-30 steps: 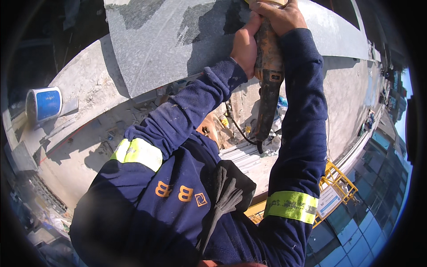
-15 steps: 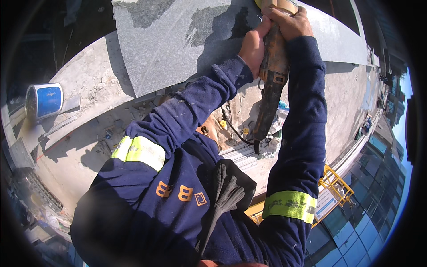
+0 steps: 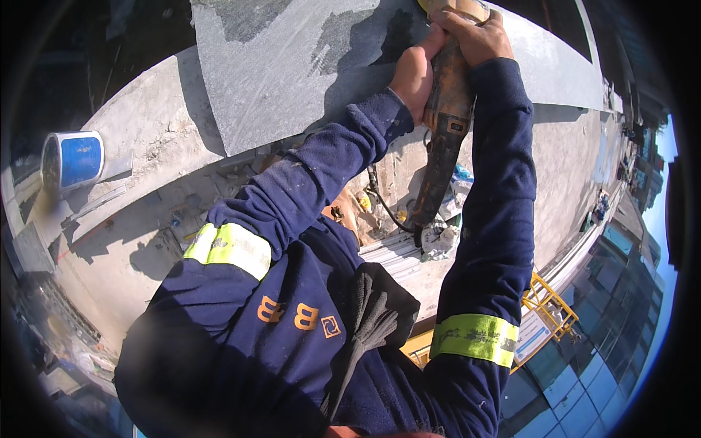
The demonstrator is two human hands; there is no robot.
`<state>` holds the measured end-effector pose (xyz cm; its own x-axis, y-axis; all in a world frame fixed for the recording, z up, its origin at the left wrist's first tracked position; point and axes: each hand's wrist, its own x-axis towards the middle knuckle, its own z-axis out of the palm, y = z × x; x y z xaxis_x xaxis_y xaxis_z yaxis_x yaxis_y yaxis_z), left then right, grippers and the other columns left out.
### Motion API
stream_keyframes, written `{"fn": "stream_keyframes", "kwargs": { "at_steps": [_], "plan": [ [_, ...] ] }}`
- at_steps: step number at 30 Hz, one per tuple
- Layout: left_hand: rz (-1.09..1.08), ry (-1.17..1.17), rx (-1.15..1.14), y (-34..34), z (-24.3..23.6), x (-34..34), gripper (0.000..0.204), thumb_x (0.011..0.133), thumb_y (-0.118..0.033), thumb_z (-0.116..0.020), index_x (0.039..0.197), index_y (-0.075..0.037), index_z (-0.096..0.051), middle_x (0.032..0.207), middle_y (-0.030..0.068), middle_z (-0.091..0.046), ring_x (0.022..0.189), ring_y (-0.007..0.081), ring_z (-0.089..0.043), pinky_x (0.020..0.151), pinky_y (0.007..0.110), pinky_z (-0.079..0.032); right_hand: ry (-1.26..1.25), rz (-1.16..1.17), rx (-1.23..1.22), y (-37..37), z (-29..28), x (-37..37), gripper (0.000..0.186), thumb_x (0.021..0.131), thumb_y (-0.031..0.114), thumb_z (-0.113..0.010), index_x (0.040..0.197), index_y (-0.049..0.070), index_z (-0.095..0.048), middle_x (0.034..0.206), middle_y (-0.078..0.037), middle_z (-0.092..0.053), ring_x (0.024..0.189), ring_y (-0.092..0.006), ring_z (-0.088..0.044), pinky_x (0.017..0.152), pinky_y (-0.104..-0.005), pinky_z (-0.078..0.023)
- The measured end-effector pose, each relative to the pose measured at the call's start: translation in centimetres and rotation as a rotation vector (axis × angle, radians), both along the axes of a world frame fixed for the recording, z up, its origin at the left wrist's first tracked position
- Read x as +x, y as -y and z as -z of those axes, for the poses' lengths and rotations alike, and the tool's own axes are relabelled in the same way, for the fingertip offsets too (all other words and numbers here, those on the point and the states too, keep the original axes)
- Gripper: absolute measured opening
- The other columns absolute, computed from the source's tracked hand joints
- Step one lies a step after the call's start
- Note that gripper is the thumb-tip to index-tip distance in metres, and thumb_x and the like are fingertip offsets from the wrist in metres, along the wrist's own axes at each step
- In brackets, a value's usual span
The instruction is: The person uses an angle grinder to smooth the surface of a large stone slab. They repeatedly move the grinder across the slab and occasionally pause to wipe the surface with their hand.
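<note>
An angle grinder (image 3: 447, 98) with a worn orange and black body is held at the top of the view, its tail slanting down toward me. My right hand (image 3: 478, 38) is closed round its head end, where part of a yellowish rim shows. Against the grinder's left side, my left hand (image 3: 415, 79) grips the body, its thumb pointing up toward the head. Both hands are bare. Beneath the tool lies a flat grey sheet (image 3: 270, 87) with darker patches and shadows. The working end of the grinder is cut off by the frame's top. A dark cord (image 3: 381, 197) hangs near the tail.
A white bucket with a blue label (image 3: 79, 159) stands on a dusty concrete ledge (image 3: 157, 120) at left. Below are rubble, white strips (image 3: 394, 255) and crumpled plastic (image 3: 440, 239). A yellow metal frame (image 3: 549, 310) stands at right, near glass panels (image 3: 577, 379).
The grinder's tail has swung slightly to the left and up. The sheet's left edge appears a little farther right in the view. Both hands keep their hold.
</note>
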<state>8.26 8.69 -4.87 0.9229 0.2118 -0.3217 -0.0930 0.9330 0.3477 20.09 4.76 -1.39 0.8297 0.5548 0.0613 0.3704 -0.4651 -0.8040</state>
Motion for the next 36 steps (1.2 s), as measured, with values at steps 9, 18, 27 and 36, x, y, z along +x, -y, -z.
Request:
{"fn": "stream_keyframes", "kwargs": {
  "at_steps": [9,18,27,36],
  "plan": [
    [-0.027,0.097,-0.085,-0.6,-0.1,-0.7,0.053,0.103,-0.048,-0.041,0.125,-0.003,-0.055,0.11,0.0105,-0.066,0.095,0.0222,-0.067,0.084,0.037,-0.057,-0.007,-0.014,0.025,-1.0,-0.1,-0.6,0.068,0.066,0.027,-0.081,0.12,-0.002,-0.051,0.103,-0.016,-0.064,0.096,-0.0258,-0.063,0.085,-0.0364,-0.051],
    [-0.12,0.1,-0.005,-2.1,0.2,-1.6,0.051,0.103,-0.047,-0.042,0.122,-0.002,-0.055,0.106,0.01,-0.066,0.093,0.0209,-0.068,0.082,0.036,-0.057,0.01,-0.053,0.022,-3.1,0.2,-1.5,0.065,0.066,0.024,-0.081,0.119,0.0,-0.052,0.102,-0.014,-0.064,0.096,-0.0251,-0.063,0.085,-0.0363,-0.051],
    [-0.137,0.072,0.006,-2.8,0.1,-1.4,0.051,0.102,-0.046,-0.044,0.122,-0.001,-0.056,0.107,0.0105,-0.066,0.092,0.0206,-0.068,0.082,0.036,-0.057,-0.112,-0.069,0.088,-3.7,-0.1,-1.4,0.064,0.064,0.021,-0.082,0.116,-0.002,-0.052,0.097,-0.014,-0.064,0.095,-0.0224,-0.062,0.081,-0.0367,-0.052],
    [-0.135,0.095,0.002,-3.2,0.3,-1.5,0.049,0.102,-0.045,-0.045,0.121,-0.002,-0.056,0.106,0.0099,-0.067,0.093,0.0205,-0.068,0.081,0.035,-0.057,-0.007,-0.06,0.063,-4.3,0.2,-1.6,0.047,0.063,0.02,-0.082,0.101,0.001,-0.061,0.094,-0.012,-0.064,0.09,-0.0232,-0.063,0.077,-0.0366,-0.052]
  ]
}}
